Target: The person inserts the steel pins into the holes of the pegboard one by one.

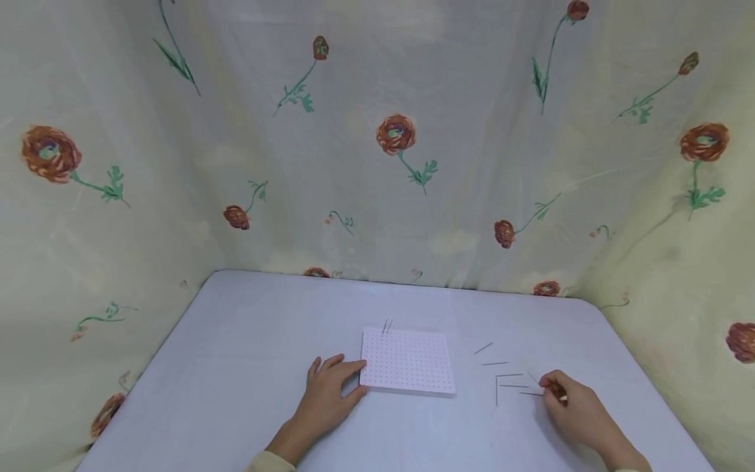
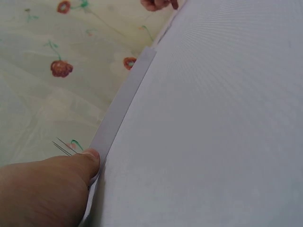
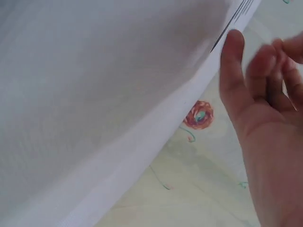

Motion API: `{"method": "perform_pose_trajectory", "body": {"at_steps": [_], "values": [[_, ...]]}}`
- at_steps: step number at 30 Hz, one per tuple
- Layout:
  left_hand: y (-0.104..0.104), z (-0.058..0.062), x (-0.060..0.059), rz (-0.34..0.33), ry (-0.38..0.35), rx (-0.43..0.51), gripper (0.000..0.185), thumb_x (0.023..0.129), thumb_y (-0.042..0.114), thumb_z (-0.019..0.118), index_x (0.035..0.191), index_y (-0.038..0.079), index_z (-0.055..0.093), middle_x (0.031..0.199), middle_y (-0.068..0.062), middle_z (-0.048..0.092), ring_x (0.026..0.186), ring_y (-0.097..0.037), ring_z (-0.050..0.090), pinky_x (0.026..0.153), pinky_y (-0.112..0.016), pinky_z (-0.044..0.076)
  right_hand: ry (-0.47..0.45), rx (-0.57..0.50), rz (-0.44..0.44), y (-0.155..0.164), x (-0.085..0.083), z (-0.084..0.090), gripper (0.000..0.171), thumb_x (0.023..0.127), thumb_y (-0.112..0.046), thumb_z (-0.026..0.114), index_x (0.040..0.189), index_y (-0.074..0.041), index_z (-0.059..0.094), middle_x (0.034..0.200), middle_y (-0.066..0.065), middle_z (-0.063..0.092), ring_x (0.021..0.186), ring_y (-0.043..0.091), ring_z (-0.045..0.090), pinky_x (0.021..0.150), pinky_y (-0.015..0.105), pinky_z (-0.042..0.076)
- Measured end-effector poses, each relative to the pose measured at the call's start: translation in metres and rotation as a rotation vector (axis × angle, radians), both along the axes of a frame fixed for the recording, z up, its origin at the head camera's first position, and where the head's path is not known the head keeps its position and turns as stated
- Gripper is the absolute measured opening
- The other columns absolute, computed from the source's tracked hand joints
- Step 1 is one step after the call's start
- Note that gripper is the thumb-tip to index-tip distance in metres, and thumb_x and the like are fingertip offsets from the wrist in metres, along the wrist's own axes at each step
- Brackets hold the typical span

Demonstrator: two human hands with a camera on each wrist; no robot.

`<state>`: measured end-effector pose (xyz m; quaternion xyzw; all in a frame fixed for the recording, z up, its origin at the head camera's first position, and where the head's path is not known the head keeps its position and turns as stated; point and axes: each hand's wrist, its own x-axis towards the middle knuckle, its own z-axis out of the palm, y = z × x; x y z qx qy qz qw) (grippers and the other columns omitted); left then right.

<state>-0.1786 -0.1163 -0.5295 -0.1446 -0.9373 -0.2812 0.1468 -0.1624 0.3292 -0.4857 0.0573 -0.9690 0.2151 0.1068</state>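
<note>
Pins: thin, loose, scattered on table right of pegboard. Right hand curled at nearest pin, apparently pinching it. Left hand flat, steadying board edge. Step: pickup; next needs upright insertion.

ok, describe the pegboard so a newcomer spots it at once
On the pale table, look near the front middle, by the left hand. The pegboard is a flat white square dotted with holes, two thin pins upright at its far edge; the loose pins lie flat to its right.
</note>
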Motion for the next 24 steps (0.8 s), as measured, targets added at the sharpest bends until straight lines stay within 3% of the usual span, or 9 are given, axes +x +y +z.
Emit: {"method": "perform_pose_trajectory", "body": {"at_steps": [5, 8, 18, 24], "values": [[0.000, -0.001, 0.000, 0.003, -0.008, -0.009, 0.047, 0.080, 0.040, 0.072, 0.124, 0.028, 0.061, 0.122, 0.010, 0.065, 0.128, -0.025, 0.048, 0.109, -0.063, 0.018, 0.180, -0.065, -0.025, 0.002, -0.002, 0.002, 0.015, 0.083, -0.003, 0.062, 0.092, -0.012, 0.069, 0.080, -0.004, 0.061, 0.073, -0.012, 0.047, 0.062, 0.009, 0.048], [0.000, -0.001, 0.000, 0.003, 0.004, -0.014, 0.047, 0.080, 0.040, 0.072, 0.124, 0.028, 0.061, 0.121, 0.009, 0.066, 0.127, -0.025, 0.049, 0.109, -0.064, 0.019, 0.237, -0.089, -0.044, 0.001, -0.004, 0.003, 0.009, 0.084, -0.006, 0.067, 0.089, -0.012, 0.071, 0.081, -0.004, 0.061, 0.073, -0.014, 0.046, 0.061, 0.005, 0.045], [0.000, 0.000, 0.000, -0.004, -0.009, -0.007, 0.047, 0.081, 0.041, 0.071, 0.125, 0.028, 0.060, 0.122, 0.009, 0.065, 0.128, -0.025, 0.048, 0.109, -0.064, 0.018, 0.274, -0.122, -0.046, -0.004, -0.004, 0.003, 0.006, 0.079, -0.014, 0.076, 0.084, -0.014, 0.071, 0.077, -0.006, 0.062, 0.071, -0.015, 0.048, 0.063, 0.001, 0.042], [0.001, 0.001, 0.000, 0.002, 0.005, -0.008, 0.047, 0.080, 0.040, 0.072, 0.124, 0.028, 0.061, 0.121, 0.009, 0.066, 0.127, -0.025, 0.049, 0.109, -0.064, 0.020, 0.214, -0.193, -0.068, -0.013, -0.004, 0.006, 0.009, 0.083, -0.019, 0.073, 0.088, -0.012, 0.071, 0.083, 0.001, 0.067, 0.074, -0.017, 0.050, 0.063, 0.002, 0.044]]}}
